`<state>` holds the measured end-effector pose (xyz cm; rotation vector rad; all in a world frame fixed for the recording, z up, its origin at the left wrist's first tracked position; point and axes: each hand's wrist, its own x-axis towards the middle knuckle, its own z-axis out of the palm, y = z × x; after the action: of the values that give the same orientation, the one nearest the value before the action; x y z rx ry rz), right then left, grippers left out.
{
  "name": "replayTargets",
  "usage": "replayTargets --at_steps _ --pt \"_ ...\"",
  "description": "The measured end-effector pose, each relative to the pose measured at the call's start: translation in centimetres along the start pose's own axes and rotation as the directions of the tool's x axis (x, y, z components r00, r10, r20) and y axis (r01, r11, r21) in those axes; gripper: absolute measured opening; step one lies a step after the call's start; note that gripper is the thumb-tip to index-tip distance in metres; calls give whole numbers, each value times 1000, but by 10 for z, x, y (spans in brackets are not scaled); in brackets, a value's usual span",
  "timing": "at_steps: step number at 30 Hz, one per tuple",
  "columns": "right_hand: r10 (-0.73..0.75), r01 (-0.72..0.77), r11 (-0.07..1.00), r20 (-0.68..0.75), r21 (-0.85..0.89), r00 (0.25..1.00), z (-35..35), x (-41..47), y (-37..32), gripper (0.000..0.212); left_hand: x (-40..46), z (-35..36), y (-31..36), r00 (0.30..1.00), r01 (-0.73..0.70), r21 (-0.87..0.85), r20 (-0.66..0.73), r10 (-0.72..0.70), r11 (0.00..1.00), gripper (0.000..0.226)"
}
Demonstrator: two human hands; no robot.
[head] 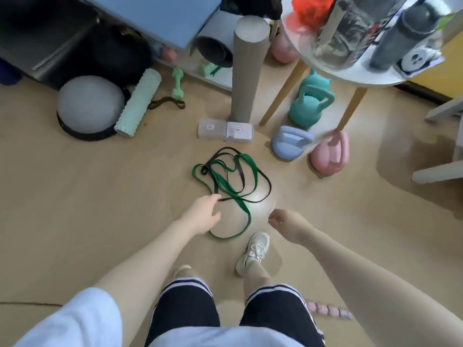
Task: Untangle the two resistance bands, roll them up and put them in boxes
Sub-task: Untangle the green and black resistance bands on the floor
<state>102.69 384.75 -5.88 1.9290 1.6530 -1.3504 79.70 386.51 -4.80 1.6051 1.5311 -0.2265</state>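
The left hand (204,211), fingers spread and empty, is reaching for the tangled green rubber band (246,169) and thin black rubber band (265,181), beginning untangling; the right hand (284,222) is hanging loosely curled, holding nothing.

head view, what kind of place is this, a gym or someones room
Probably a home workout corner rather than a full gym: kettlebells stand beside a small round table, a mint foam roller and dumbbell lie on the wooden floor, with tangled resistance bands in the middle.
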Motion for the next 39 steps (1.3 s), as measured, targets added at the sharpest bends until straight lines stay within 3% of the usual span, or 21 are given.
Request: replayTargets --at_steps 3,7,14,19,25,29,32,35,39 --pt "-1 2 1000 -22 28 1000 -34 56 11 28 49 3 2 998 48 1 -45 -48 999 48" --pt "-14 12 998 21 56 1000 -28 123 26 21 117 17 -6 993 105 0 -52 -105 994 50" --pt "-15 10 999 93 53 996 68 244 58 34 243 81 -67 995 99 35 -16 -99 994 54" --pt "-42 41 997 19 65 999 152 357 80 33 336 152 -146 997 58 80 38 -61 995 54" --pt "-78 78 997 -131 -1 988 230 487 118 26 449 228 -226 998 -54 172 48 47 984 55" --pt "-239 187 946 -178 -266 955 253 549 132 31 506 243 -251 986 -160 291 5 166 943 51" --pt "-365 272 891 -218 -363 905 258 574 138 27 532 244 -258 958 -259 336 -32 285 906 47" --pt "-355 281 924 -309 -258 882 258 583 148 25 542 248 -262 930 -338 405 8 367 850 46" --pt "-385 261 866 -236 -426 892 264 573 156 36 532 252 -265 911 -399 498 121 394 770 49"
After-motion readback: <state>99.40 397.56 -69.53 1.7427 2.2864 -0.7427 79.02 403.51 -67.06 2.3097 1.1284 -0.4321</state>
